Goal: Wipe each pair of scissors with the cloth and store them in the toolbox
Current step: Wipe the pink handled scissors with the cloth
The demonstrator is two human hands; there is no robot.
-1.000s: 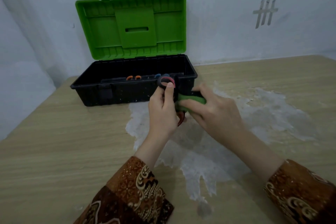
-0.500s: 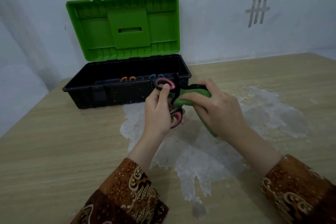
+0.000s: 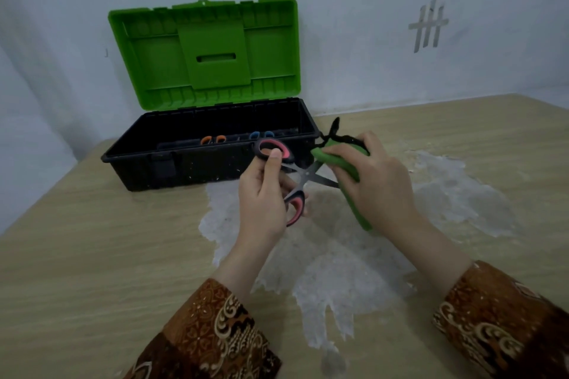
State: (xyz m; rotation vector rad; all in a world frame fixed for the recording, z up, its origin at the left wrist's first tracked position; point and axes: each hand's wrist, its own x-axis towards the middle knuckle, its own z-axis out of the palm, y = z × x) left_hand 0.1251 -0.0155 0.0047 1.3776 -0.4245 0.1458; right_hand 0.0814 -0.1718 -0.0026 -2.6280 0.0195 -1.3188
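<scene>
Two hands busy: my left hand [image 3: 261, 197] grips the pink-handled scissors [image 3: 289, 177], blades splayed rightward into the green cloth [image 3: 345, 160] my right hand [image 3: 375, 184] clamps; toolbox [image 3: 184, 169] just behind.

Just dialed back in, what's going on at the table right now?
A person is cleaning scissors. The left hand holds a pink-and-black handled pair of scissors spread open by its handles, while the right hand presses a green cloth over the blades. The toolbox sits open behind, with orange-handled scissors and blue-handled scissors already inside. This pair is not yet stored.
</scene>
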